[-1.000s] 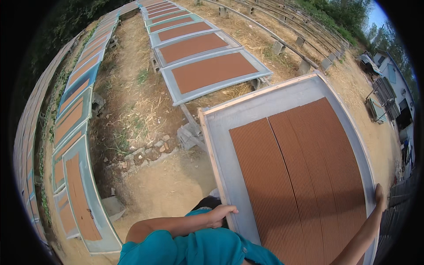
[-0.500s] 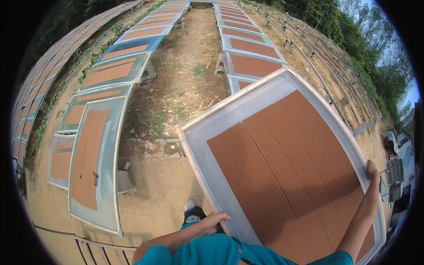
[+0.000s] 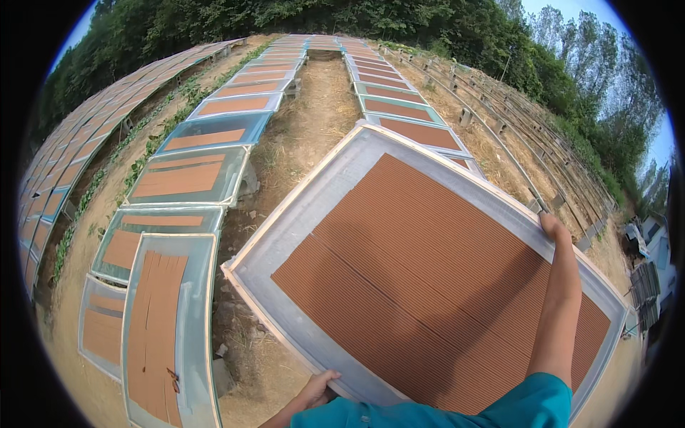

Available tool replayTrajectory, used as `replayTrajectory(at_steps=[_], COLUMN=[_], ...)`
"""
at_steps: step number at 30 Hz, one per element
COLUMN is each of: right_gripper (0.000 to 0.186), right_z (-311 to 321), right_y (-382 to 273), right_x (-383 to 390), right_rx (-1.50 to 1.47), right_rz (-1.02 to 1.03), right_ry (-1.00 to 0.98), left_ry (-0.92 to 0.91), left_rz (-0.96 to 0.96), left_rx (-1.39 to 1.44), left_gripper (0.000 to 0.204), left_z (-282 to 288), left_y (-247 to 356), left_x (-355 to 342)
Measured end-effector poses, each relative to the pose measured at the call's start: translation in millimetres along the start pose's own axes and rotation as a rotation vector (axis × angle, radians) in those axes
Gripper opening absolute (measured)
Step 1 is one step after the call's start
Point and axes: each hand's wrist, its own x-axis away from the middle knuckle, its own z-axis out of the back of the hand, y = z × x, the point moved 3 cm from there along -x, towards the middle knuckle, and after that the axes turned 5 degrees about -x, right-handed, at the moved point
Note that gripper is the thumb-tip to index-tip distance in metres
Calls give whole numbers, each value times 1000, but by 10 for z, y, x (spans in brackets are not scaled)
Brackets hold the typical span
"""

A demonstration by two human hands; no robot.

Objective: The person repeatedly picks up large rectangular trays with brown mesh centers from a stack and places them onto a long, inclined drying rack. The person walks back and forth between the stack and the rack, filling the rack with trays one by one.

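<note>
I hold a large wooden-framed mesh tray (image 3: 314, 171) covered mostly by brown, finely ridged strips (image 3: 421, 264) laid side by side; my shadow falls across them. My right hand (image 3: 555, 232) is closed on the tray's far right edge, with my teal-sleeved forearm crossing over the strips. My left hand (image 3: 317, 386) grips the near left edge at the bottom, partly hidden behind my sleeve. The tray sits at an angle in front of me, its left corner close to the left row of trays.
Long rows of raised trays with brown strips (image 3: 178, 181) run away on the left and centre (image 3: 417, 133), separated by a straw-strewn dirt path (image 3: 321, 93). Bare rails on concrete blocks (image 3: 465, 115) line the right slope. Trees, stacked frames (image 3: 643, 292) and a white building stand beyond.
The tray has swung leftward and turned further diagonally, my right hand rising with it. The view has turned toward the rows, showing more trees and hiding more of the right row's near end.
</note>
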Motion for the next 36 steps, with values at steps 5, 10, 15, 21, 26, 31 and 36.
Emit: replayTrajectory(at_steps=[5, 10, 15, 21, 26, 31, 36], right_gripper=[49, 47, 45, 48, 49, 49, 50], right_z=[202, 299, 205, -527, -793, -810, -623], right_y=[-1708, -2566, -3647, -5202, -6137, -6909, -7905], right_x=[-670, -1753, -2942, -4124, -5154, -6531, -7918], right_rx=[-36, -9, -39, -116, -210, -115, -171], right_rz=[133, 218, 189, 157, 71, 140, 176], right_ry=[-15, 22, 51, 42, 44, -2, -17], left_ry=[125, 80, 93, 141, 282, 247, 180], left_rz=[-258, -214, -340, -415, -530, -467, -414], left_rx=[5, 84, 24, -8, -215, -152, -27], left_gripper=[60, 58, 56, 55, 29, 41, 49], left_z=[-89, -73, 19, 233, 789, 365, -117], left_y=[1183, 2012, 3280, 5423, 6508, 7825, 9323], left_x=[-126, -592, -1254, -2253, -2958, -3483, -4374])
